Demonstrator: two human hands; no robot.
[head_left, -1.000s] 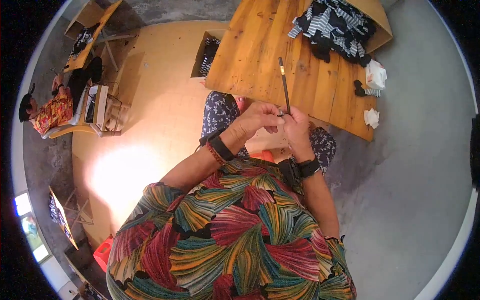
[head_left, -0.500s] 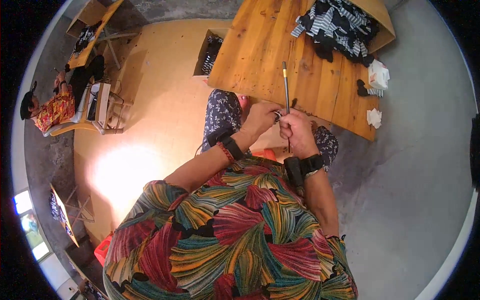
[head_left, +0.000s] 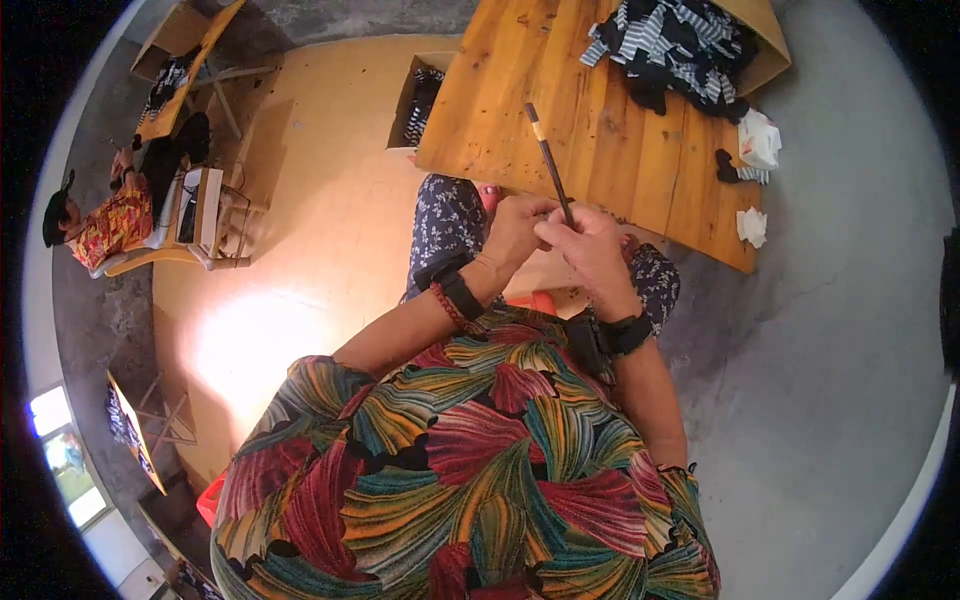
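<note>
My left hand [head_left: 515,235] and my right hand [head_left: 594,255] meet over my lap, just off the near edge of the wooden table [head_left: 530,110]. A thin black stick [head_left: 549,160] with a pale band near its dark tip, much like a paintbrush, rises from my closed right hand and leans up and to the left. My left fingers are pinched together close against the right ones. Whatever small thing lies between the fingertips is mostly hidden.
Black-and-grey striped knitted pieces [head_left: 675,55] spill from a cardboard box [head_left: 765,45] on the table. A white tissue pack [head_left: 759,140], one striped piece [head_left: 738,170] and crumpled tissue [head_left: 751,227] lie at its right edge. Another box [head_left: 402,105] stands left; a person [head_left: 110,210] sits far left.
The stick's upper end has tilted to the left, and its lower end no longer shows below my right hand. My right hand has turned, covering the small greyish thing glimpsed between the hands.
</note>
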